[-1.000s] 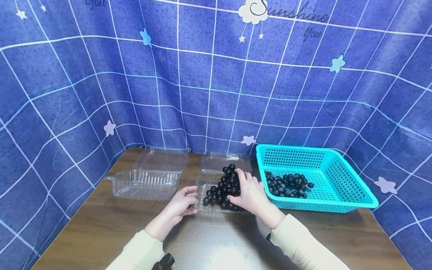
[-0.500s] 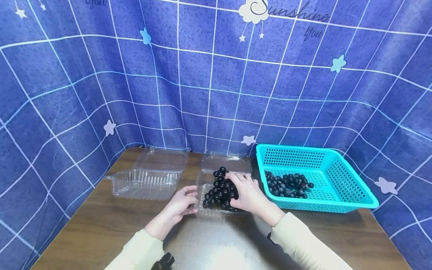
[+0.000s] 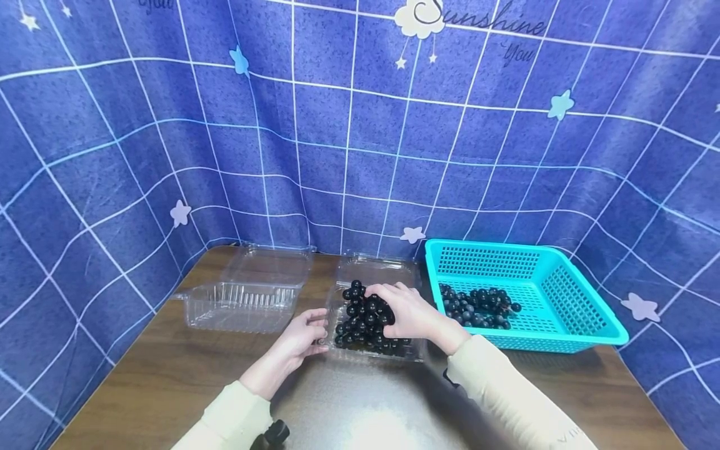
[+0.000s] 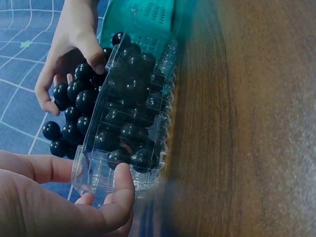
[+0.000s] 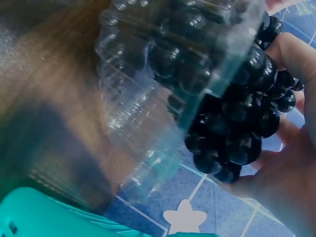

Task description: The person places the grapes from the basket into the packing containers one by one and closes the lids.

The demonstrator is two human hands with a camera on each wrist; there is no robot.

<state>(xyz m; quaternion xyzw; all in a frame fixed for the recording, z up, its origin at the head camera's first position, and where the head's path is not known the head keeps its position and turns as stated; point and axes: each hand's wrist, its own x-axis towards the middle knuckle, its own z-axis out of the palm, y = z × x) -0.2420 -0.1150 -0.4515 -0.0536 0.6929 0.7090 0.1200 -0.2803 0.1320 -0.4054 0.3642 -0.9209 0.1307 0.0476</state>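
In the head view my right hand (image 3: 407, 315) grips a bunch of black grapes (image 3: 354, 310) over the middle clear plastic clamshell box (image 3: 422, 350). From the right wrist, the thumb and fingers curl round the grape bunch (image 5: 242, 143), part of which bulges above the box rim. More grapes (image 4: 133, 133) show through the box wall in the left wrist view. My left hand (image 3: 300, 337) holds the left end of this box. Its bent fingers (image 4: 123, 185) touch the end wall and rim at the corner. The box's lid (image 3: 377, 270) lies folded back behind it.
A second clear clamshell box (image 3: 242, 312) stands to the left, lid back. On the right sits a turquoise plastic basket (image 3: 562, 340) with more black grapes (image 3: 478, 306) at its left side. A blue curtain (image 3: 360, 125) hangs behind the wooden table (image 3: 169, 375).
My right hand has moved left with the grape bunch, which now sits further left over the middle box. The left hand has stayed at the box's left end.
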